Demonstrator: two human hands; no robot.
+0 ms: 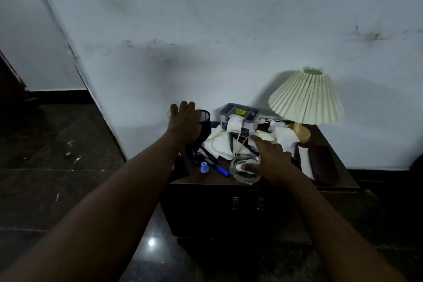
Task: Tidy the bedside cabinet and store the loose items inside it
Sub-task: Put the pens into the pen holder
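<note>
A dark bedside cabinet (229, 208) stands against the wall, its top cluttered. My left hand (183, 123) reaches to a black mesh pen cup (205, 121) at the back left, fingers spread against its side. My right hand (272, 160) rests on the rim of a clear glass bowl (245, 169) near the front edge, thumb inside it. White papers (219, 144), a pale cable (217, 137), dark pens (206, 155), a blue cap (204, 167) and a blue clip (222, 170) lie between the two hands.
A grey organiser box (239, 113) sits at the back. A lamp with a pleated cream shade (306, 96) stands at the right, beside a dark pouch (325, 162). Two metal handles (247, 203) show on the cabinet front. Dark tiled floor lies to the left.
</note>
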